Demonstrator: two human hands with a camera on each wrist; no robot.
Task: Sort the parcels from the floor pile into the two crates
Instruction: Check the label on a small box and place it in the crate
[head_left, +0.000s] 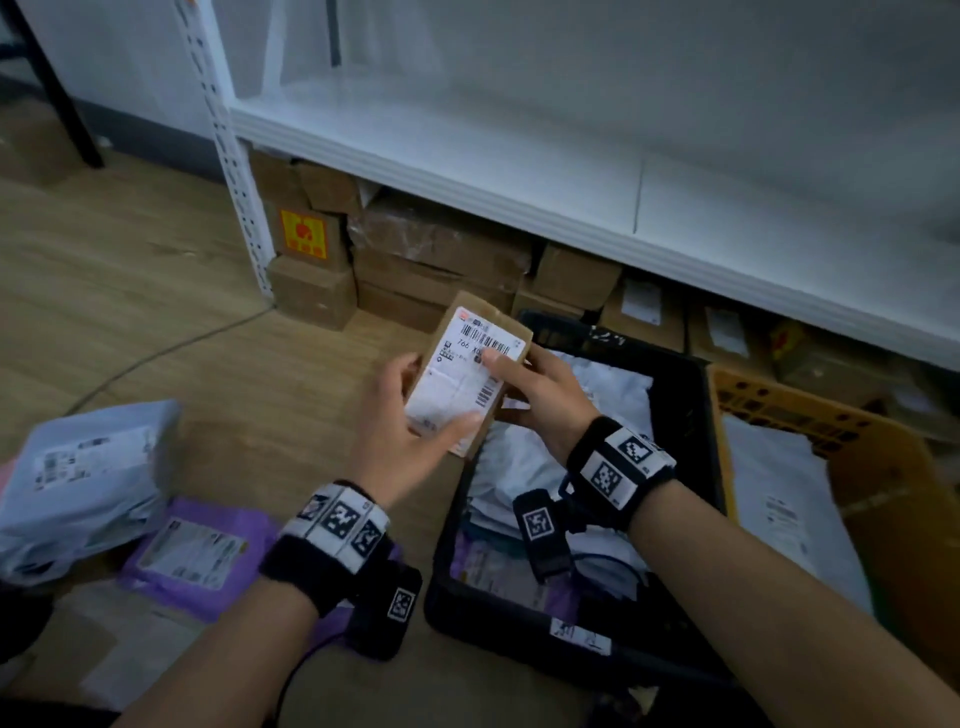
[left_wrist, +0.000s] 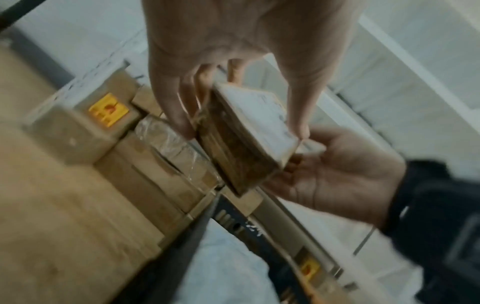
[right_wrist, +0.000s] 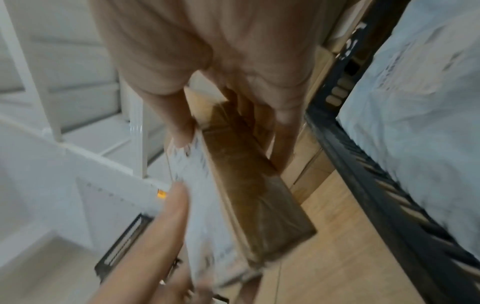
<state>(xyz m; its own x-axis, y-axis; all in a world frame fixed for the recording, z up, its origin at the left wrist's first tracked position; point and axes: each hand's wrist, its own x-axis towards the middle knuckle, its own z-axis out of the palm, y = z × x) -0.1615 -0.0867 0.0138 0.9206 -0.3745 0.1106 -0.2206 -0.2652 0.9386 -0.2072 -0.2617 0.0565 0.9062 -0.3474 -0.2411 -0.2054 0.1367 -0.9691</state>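
A small cardboard box (head_left: 470, 364) with a white label is gripped by both the left hand (head_left: 400, 415) and right hand (head_left: 535, 395), above the floor beside the black crate (head_left: 696, 415). Both this and the yellow crate (head_left: 769, 405) already hold parcels. Several bagged parcels (head_left: 88, 478) are left on the floor, so sorting seems partly done.

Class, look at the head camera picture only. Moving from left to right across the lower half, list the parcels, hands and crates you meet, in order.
Grey-blue mailer bag → purple mailer bag → left hand → small cardboard box, held by both hands → right hand → black crate → yellow crate.
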